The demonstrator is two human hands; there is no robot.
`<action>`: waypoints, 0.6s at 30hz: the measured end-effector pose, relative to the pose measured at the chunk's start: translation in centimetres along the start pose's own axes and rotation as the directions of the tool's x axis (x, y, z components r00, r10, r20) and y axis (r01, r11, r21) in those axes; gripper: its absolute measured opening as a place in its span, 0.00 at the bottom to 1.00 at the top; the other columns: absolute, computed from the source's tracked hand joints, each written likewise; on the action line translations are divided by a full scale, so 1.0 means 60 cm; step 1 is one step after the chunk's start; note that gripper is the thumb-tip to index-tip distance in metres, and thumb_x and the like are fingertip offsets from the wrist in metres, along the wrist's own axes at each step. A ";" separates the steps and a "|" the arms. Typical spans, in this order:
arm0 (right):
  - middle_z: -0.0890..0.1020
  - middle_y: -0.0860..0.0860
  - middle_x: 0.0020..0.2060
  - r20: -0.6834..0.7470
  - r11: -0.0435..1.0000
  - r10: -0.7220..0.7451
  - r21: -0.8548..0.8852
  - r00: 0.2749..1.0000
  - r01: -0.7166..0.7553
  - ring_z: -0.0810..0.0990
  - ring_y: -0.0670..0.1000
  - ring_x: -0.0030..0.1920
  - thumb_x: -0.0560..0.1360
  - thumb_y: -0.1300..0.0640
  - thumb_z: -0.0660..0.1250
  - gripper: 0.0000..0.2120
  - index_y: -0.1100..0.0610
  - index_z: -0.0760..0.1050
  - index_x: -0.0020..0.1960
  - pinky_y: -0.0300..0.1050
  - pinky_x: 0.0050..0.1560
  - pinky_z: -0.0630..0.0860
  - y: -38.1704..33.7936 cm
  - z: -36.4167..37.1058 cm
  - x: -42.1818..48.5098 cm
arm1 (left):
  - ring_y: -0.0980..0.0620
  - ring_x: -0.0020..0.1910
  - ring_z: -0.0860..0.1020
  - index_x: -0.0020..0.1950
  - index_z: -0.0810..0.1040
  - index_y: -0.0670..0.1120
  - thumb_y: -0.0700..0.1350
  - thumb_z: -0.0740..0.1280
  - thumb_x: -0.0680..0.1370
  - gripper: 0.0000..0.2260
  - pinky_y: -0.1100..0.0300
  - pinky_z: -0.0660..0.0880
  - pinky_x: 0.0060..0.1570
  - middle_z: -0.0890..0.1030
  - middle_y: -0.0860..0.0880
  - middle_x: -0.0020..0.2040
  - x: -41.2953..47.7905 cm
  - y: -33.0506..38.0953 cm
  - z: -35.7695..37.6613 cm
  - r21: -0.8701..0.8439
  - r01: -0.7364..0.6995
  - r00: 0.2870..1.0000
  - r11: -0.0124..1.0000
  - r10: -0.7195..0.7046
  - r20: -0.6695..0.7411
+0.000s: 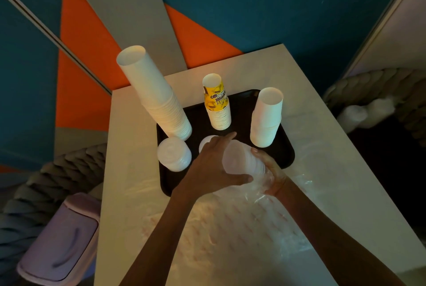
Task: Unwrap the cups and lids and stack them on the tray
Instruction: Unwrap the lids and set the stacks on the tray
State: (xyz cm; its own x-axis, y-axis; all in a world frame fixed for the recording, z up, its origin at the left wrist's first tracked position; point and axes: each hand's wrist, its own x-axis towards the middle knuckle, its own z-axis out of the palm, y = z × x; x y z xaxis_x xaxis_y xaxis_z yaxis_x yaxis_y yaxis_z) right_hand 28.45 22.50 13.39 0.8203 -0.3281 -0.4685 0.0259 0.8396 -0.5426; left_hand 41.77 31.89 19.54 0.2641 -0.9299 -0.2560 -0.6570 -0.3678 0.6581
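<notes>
Blue and orange wall panels behind, pale bench up front, and both hands are working over the near edge of the black tray! Left hand spans the bare end of a translucent stack of lids, thumb beneath, fingers stretched over the far side. Right hand curls around the other end, thumb on top, clutching the crumpled plastic wrap bunched there. Just left of the left hand, an unwrapped lid stack sits on the tray. Beyond the hands stand three upturned columns: a tall white cup stack far left, a yellow-topped cup stack straight ahead, a shorter white cup stack just past the right hand. Loose clear wrap sprawls on the bench under the forearms
</notes>
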 end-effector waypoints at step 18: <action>0.84 0.55 0.38 0.046 0.996 0.093 -0.001 0.995 -0.093 0.84 0.54 0.39 0.37 0.46 0.84 0.48 0.56 0.73 0.55 0.48 0.40 0.82 -0.003 0.006 -0.003 | 0.56 0.57 0.73 0.71 0.64 0.56 0.65 0.72 0.63 0.39 0.56 0.76 0.54 0.72 0.54 0.65 -0.001 -0.008 -0.003 -0.197 0.108 0.992 0.974 -0.117 -0.036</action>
State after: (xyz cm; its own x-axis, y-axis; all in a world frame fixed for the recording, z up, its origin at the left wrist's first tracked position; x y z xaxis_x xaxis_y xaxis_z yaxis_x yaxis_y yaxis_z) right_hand 28.49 22.58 13.82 0.8447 -0.2283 -0.4840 -0.0512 0.8658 -0.4977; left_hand 42.21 32.12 19.35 0.3644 -0.8796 -0.3059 -0.4724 -0.4576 0.7533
